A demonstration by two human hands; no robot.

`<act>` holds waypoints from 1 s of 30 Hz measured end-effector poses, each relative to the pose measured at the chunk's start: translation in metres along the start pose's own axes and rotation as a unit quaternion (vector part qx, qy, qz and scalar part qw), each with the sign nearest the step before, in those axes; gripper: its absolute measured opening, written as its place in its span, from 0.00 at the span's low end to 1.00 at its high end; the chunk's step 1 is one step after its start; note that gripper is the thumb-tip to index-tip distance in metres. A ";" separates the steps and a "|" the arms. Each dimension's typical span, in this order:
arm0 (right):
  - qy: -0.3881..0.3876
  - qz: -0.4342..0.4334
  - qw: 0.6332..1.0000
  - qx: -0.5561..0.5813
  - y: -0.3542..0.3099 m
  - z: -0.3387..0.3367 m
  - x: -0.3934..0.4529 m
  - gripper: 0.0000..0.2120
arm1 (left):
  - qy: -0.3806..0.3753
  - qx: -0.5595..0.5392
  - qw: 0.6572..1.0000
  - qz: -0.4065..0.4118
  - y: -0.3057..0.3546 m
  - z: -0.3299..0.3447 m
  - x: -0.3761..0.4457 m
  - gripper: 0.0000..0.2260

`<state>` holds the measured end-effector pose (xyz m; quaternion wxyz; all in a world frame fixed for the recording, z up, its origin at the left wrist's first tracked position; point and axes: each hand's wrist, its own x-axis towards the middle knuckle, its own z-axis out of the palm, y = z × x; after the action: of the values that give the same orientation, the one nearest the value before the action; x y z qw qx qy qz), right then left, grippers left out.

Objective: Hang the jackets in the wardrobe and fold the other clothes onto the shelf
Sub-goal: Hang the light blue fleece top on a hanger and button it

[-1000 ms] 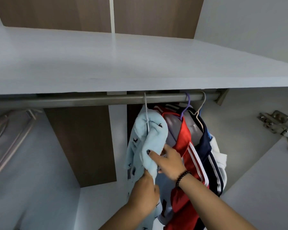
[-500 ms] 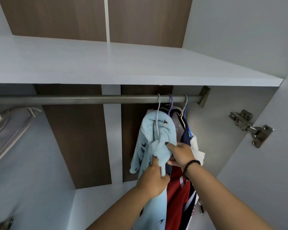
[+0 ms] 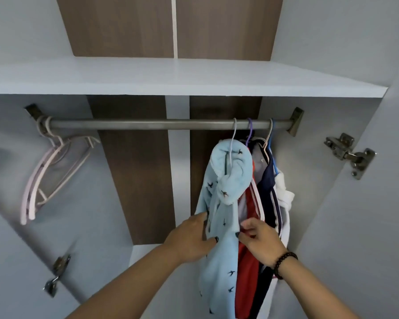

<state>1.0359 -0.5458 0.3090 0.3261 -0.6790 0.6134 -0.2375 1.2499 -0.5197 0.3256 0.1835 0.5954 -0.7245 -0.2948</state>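
The light blue jacket [image 3: 219, 203], printed with small dark birds, is hanging from a pale hanger [image 3: 232, 139] hooked over the metal rail [image 3: 148, 124] inside the wardrobe. Its hood is bunching around the hanger neck, and the body is draping straight down between the two hands.

The left hand [image 3: 190, 236] is lying against the left edge of the jacket at mid-height. Its fingers are reaching forward onto the fabric and the thumb is pressing the front of the cloth; whether the fingers are curling around the edge cannot be told.

The right hand [image 3: 260, 242], wearing a dark bead bracelet [image 3: 283, 261] at the wrist, is sitting just to the right of the jacket. Its thumb and forefinger are closing together at the jacket's right edge, where it is meeting the red jacket [image 3: 247, 256]; which of the two fabrics is being pinched cannot be told.

The red jacket is hanging just beside the blue one, on a purple hanger [image 3: 249, 132]. A navy jacket [image 3: 268, 192] and a white garment [image 3: 285, 192] are hanging further right, near the rail bracket.

A bundle of pale pink hangers [image 3: 46, 178] is hanging at the far left end of the rail, well apart from the clothes. The white shelf [image 3: 171, 77] is running above the rail.
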 end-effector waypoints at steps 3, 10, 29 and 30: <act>-0.029 -0.063 0.984 -0.164 -0.003 -0.010 -0.018 0.19 | 0.001 0.061 0.998 0.004 0.000 -0.014 -0.012 0.28; 0.039 -0.062 0.970 -0.230 -0.047 -0.034 -0.078 0.29 | 0.033 0.151 0.986 0.057 0.019 -0.049 -0.046 0.36; 0.159 0.067 0.970 -0.169 -0.070 -0.012 -0.331 0.29 | -0.055 0.109 0.977 0.177 0.069 -0.022 -0.215 0.33; 0.165 0.076 0.969 -0.167 -0.068 -0.013 -0.341 0.29 | -0.060 0.108 0.975 0.185 0.073 -0.017 -0.219 0.33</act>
<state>1.0271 -0.2084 0.3940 0.1195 -0.6265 0.7395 -0.2155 1.2544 -0.3017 0.4043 0.1255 0.4487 -0.8592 -0.2115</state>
